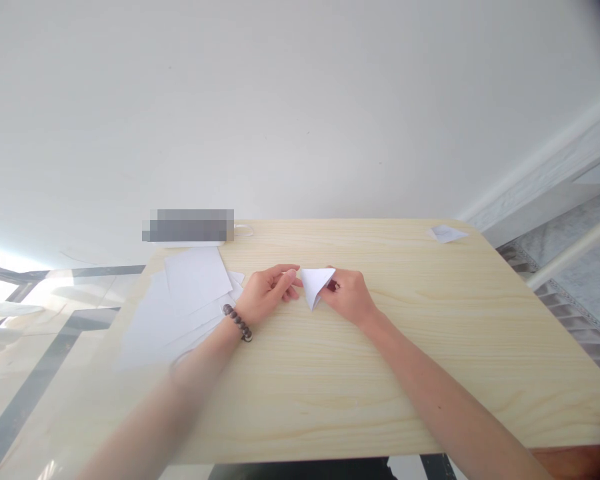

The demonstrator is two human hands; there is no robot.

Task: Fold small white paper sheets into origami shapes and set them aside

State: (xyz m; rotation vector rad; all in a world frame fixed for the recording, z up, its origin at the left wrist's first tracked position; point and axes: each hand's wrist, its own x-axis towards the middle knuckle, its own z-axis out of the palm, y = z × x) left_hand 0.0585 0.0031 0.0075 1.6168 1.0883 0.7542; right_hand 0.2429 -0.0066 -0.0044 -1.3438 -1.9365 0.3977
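Observation:
A small piece of white paper (pixel 315 283), folded to a triangle with a point facing down, is held above the middle of the wooden table. My right hand (pixel 347 293) pinches it at its right side; the fingertips behind the paper are partly hidden. Just left of the paper is my left hand (pixel 275 285), a dark beaded bracelet (pixel 237 322) on its wrist. Its fingers are loosely bent and apart, close to the paper's left corner, with nothing seen between them.
Several white sheets (pixel 197 277) lie overlapping on the table's left side, partly under my left forearm. Behind them stands a blurred-out box shape (pixel 190 227) with a white cable (pixel 245 231). Another folded paper (pixel 449 233) rests at the far right corner. A wall (pixel 300 133) borders the back edge.

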